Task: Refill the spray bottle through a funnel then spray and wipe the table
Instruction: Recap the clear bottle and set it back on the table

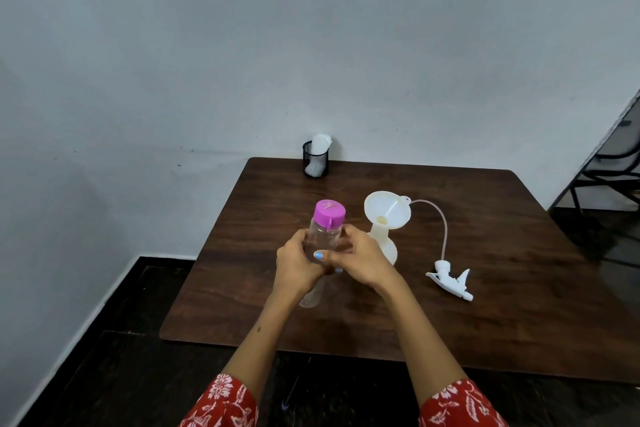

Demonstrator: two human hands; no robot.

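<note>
Clear plastic water bottle (320, 243) with a pink cap (329, 213), no readable label, is gripped by both the left hand (298, 262) and right hand (360, 258) above the wooden table (485, 305). Just beside it stands the spray bottle (384, 243) with a funnel (386, 210) in its neck. Its trigger head (450, 282) lies apart; a mesh cup (316, 159) sits far back.

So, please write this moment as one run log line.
hands: left and right hold clear pink-capped bottle | cap: on | white funnel: in spray bottle
</note>
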